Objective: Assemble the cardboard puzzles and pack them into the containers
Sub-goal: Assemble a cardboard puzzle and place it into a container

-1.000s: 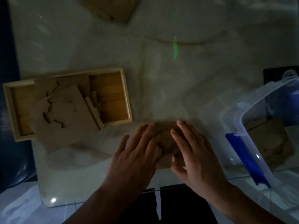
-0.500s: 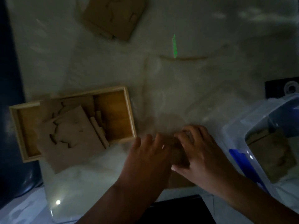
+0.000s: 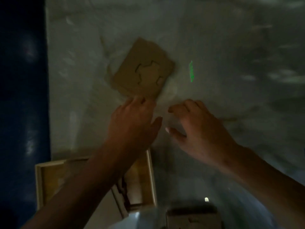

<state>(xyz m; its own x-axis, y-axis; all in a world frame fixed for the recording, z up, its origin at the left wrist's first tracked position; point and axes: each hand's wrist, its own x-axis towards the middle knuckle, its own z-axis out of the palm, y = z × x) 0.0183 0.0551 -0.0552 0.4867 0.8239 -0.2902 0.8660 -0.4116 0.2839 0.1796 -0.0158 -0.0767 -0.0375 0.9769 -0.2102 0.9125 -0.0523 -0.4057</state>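
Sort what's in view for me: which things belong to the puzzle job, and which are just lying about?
Job:
- cardboard puzzle on the table, its near edge touched by the left hand
- right hand, hovering beside it, holding nothing
- wooden tray with cardboard pieces

Lying about:
- green light streak on the table

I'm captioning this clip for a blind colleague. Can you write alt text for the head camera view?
Dim, blurred view: the left hand touches the near edge of a cardboard puzzle on a pale table, while the right hand hovers beside it, holding nothing. A wooden tray lies nearer, under the left forearm.
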